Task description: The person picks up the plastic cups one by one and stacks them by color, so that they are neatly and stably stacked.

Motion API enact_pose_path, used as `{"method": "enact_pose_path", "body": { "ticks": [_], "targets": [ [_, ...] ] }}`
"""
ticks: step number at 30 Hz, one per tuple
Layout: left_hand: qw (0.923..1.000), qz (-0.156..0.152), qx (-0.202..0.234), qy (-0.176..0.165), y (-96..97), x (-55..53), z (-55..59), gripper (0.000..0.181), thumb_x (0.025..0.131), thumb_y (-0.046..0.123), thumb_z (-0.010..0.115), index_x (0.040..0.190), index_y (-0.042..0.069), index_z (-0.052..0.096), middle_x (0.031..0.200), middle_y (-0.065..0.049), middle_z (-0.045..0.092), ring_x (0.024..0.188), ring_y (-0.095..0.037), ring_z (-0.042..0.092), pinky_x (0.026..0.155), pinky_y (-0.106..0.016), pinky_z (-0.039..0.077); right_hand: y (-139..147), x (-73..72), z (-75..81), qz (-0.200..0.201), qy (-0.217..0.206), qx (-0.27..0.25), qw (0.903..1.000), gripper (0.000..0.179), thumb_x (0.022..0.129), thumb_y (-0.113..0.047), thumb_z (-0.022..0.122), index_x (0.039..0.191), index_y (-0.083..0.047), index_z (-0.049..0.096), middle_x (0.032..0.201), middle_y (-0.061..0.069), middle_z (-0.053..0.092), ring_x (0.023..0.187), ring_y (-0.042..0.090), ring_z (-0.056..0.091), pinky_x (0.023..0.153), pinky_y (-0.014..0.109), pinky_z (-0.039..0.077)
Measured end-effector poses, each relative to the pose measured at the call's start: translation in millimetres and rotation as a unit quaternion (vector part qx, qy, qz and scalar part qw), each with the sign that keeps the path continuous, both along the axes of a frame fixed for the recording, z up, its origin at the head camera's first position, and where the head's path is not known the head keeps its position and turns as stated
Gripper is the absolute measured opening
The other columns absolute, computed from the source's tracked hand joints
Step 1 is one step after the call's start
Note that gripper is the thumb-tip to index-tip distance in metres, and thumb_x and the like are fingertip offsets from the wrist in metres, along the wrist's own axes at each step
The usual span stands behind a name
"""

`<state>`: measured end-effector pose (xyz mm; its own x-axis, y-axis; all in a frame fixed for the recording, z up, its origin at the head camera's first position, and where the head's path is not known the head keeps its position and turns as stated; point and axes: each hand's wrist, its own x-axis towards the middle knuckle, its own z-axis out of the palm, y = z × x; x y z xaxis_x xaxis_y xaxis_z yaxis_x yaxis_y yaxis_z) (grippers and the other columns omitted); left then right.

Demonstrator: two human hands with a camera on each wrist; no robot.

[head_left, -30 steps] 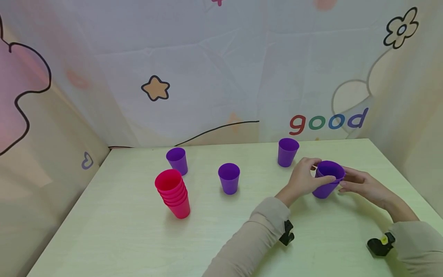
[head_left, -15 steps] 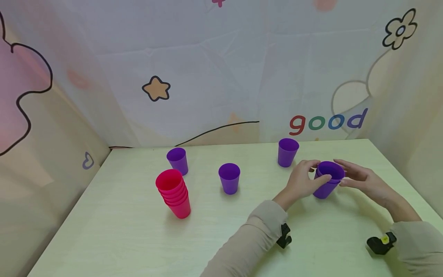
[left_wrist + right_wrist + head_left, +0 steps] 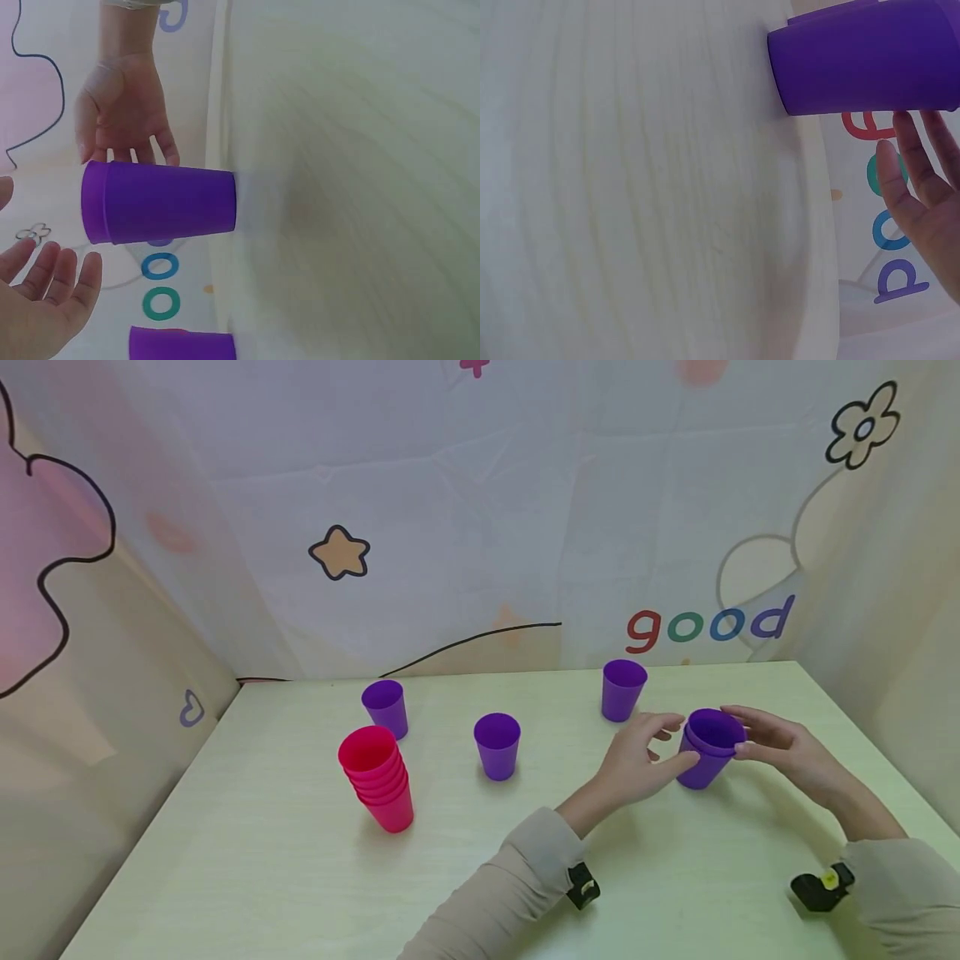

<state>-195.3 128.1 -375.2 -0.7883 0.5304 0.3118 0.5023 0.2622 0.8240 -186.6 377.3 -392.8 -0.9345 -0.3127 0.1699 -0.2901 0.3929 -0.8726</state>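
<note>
Two nested purple cups (image 3: 705, 767) stand upright on the right side of the table, the inner one's rim just above the outer's. My left hand (image 3: 633, 766) is at their left side, fingers spread and apart from the cups. In the left wrist view a gap shows between this hand (image 3: 49, 311) and the cups (image 3: 169, 201). On the other side my right hand (image 3: 798, 764) has its thumb tip at the rim and its fingers reaching behind. The right wrist view shows its fingers (image 3: 906, 139) nearly straight, with tips against or close to the cup wall.
Single purple cups stand at the back right (image 3: 621, 693), in the middle (image 3: 497, 752) and at the back left (image 3: 388, 714). A stack of several red cups (image 3: 390, 802) stands in front of the back-left one. A printed cloth (image 3: 450, 543) hangs behind the table (image 3: 262, 877).
My left hand has let go of the nested cups and drawn back to the left. The right hand's fingers have loosened and spread beside the cups, which stay in place.
</note>
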Motion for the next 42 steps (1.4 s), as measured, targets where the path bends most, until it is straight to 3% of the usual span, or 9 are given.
{"method": "enact_pose_path", "body": {
  "ticks": [8,12,18,25,37,42],
  "targets": [
    [0.9954,-0.038,-0.034,0.081,-25.9,11.1,11.5,0.043,0.087,0.02,0.062,0.126,0.007,0.05,0.119,-0.003,0.055,0.103,-0.007,0.052,0.069,-0.006,0.041,1,1.3,-2.5,0.018,0.005,-0.025,0.9995,0.047,0.092,0.0,0.047,0.137,-0.005,0.036,0.116,-0.019,0.054,0.1,0.001,0.055,0.08,0.016,0.044],
    [0.9933,-0.045,-0.026,0.104,-39.0,15.8,17.1,0.043,0.087,0.018,0.062,0.126,0.007,0.05,0.117,-0.003,0.056,0.103,-0.006,0.051,0.07,-0.006,0.041,2,1.2,-3.2,0.023,0.01,-0.029,0.9993,0.047,0.092,0.002,0.046,0.137,-0.007,0.037,0.115,-0.018,0.055,0.099,0.001,0.056,0.079,0.016,0.044],
    [0.9929,-0.047,0.005,0.109,-56.8,18.1,15.3,0.042,0.086,0.014,0.062,0.125,0.005,0.05,0.115,-0.004,0.056,0.102,-0.008,0.051,0.073,-0.009,0.043,3,-1.0,-3.7,0.05,0.018,-0.048,0.9974,0.049,0.092,0.006,0.042,0.137,-0.01,0.037,0.116,-0.016,0.056,0.096,0.004,0.058,0.077,0.019,0.047],
    [0.9937,-0.056,0.029,0.093,-79.9,22.9,13.7,0.042,0.084,0.01,0.063,0.123,0.002,0.051,0.113,-0.009,0.057,0.101,-0.017,0.053,0.075,-0.016,0.046,2,-1.8,-3.6,0.063,0.018,-0.058,0.9962,0.048,0.093,0.006,0.041,0.137,-0.01,0.036,0.117,-0.015,0.055,0.095,0.004,0.058,0.076,0.022,0.049],
    [0.9947,-0.03,0.034,0.092,-116.4,27.3,3.3,0.033,0.083,0.008,0.064,0.114,0.001,0.054,0.109,-0.012,0.058,0.1,-0.018,0.053,0.075,-0.023,0.049,3,-2.5,-6.4,0.078,0.01,-0.078,0.9939,0.048,0.093,0.007,0.038,0.138,-0.01,0.034,0.118,-0.012,0.055,0.097,0.005,0.058,0.075,0.025,0.051],
    [0.992,0.002,0.055,0.114,-129.5,28.7,1.5,0.035,0.08,0.007,0.067,0.113,0.001,0.054,0.104,-0.01,0.058,0.095,-0.021,0.054,0.072,-0.027,0.05,3,-2.5,-6.2,0.082,0.011,-0.082,0.9933,0.048,0.093,0.007,0.038,0.138,-0.01,0.034,0.118,-0.012,0.055,0.098,0.005,0.057,0.074,0.026,0.051]
  ]
}}
